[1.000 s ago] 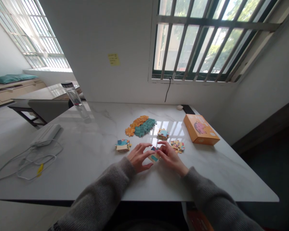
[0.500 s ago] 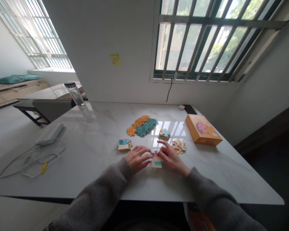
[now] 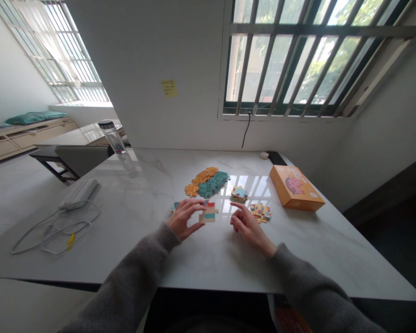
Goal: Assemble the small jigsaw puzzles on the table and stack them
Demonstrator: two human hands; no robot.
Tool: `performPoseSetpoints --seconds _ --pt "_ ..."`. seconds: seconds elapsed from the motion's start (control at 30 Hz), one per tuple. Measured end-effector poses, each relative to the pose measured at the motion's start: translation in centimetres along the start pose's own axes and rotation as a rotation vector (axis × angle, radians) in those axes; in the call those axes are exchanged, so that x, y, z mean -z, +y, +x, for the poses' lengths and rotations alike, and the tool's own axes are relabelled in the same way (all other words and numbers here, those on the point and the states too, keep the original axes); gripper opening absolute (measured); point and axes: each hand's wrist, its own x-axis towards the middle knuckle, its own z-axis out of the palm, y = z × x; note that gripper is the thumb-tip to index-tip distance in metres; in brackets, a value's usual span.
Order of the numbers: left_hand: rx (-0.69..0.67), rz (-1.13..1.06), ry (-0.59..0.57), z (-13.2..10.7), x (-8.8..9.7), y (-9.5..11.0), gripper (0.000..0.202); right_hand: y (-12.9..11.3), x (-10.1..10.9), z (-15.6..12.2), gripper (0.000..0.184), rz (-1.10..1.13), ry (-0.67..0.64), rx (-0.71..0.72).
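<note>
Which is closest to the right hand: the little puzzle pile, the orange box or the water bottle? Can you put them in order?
1. The little puzzle pile: just to the right of the right hand.
2. The orange box: farther along on the right.
3. The water bottle: far off to the left, at the back.

From where I stand, nothing here can actually be read. The yellow sticky note (image 3: 169, 88) on the wall carries a few handwritten lines, too small to make out, and the lettering on the lid of the orange box (image 3: 296, 188) is a blur. The jigsaw piece (image 3: 208, 214) shows only patches of colour.
</note>
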Motion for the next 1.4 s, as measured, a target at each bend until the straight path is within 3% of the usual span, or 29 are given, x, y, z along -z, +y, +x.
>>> performPoseSetpoints --seconds 0.07,0.17,0.27,0.4,0.53,0.77,0.9,1.0,1.1,1.2,1.4 --pt "0.117 0.020 0.031 -1.0 1.9 -2.4 0.034 0.2 0.1 -0.1 0.044 -0.067 0.005 0.036" --pt "0.183 0.001 -0.004 -2.9 3.7 -5.7 0.033 0.4 0.2 -0.2 0.043 -0.176 -0.002 0.082" --pt "0.228 -0.013 0.012 -4.4 3.9 -7.8 0.032 0.5 0.3 -0.3 0.041 -0.279 -0.005 0.116" --pt "0.243 -0.017 0.001 -4.8 2.9 -8.6 0.034 0.5 0.4 -0.4 0.037 -0.374 -0.018 0.163" --pt "0.277 0.019 -0.020 -4.7 2.5 -8.5 0.033 0.3 1.3 0.1 0.031 -0.474 0.004 0.198" --pt "0.278 0.018 -0.061 -5.1 2.2 -8.5 0.029 0.6 5.9 4.5 0.026 -0.903 0.135 0.310" --pt "0.264 0.050 -0.037 -4.9 2.2 -8.3 0.036 1.2 7.3 7.1 0.053 -1.099 0.136 0.174" --pt "0.231 0.081 0.056 -4.4 2.7 -7.6 0.037 1.9 7.7 8.4 0.064 -1.138 0.094 0.079" --pt "0.183 0.085 0.160 -3.5 3.2 -6.3 0.029 2.5 8.4 9.1 0.057 -1.124 0.000 0.028" --pt "0.128 0.075 0.233 -2.5 3.4 -4.7 0.022 3.2 9.2 9.3 0.053 -1.070 -0.066 0.065" --pt "0.034 0.011 0.246 0.4 2.3 -1.5 0.021 3.5 10.3 9.1 0.053 -1.051 0.014 0.148"
